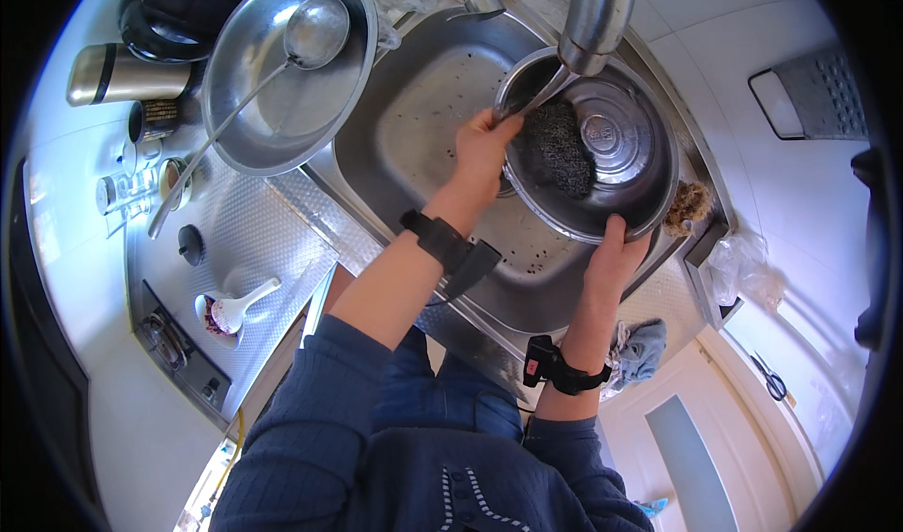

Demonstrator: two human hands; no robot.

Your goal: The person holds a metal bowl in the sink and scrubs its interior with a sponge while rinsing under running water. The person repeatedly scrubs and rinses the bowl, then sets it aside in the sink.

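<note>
Over the sink, a round metal basin [600, 211] is tilted under the faucet [589, 49], and water runs from the spout towards its left rim. My left hand [487, 144] grips that rim. My right hand [617, 246] clasps the lower right rim, its thumb inside. A mass of small dark grains [561, 151] lies in the basin, beside the raised round centre of its bottom. Some dark grains are scattered on the floor of the stainless steel sink [416, 123] beneath.
A large metal bowl [282, 130] with a long-handled ladle [317, 31] stands left of the sink. A steel thermos [130, 75], glass cups and a white bowl [219, 320] with a white spoon are further left. A brown scrubber [686, 209] and a cloth [642, 348] lie at the right.
</note>
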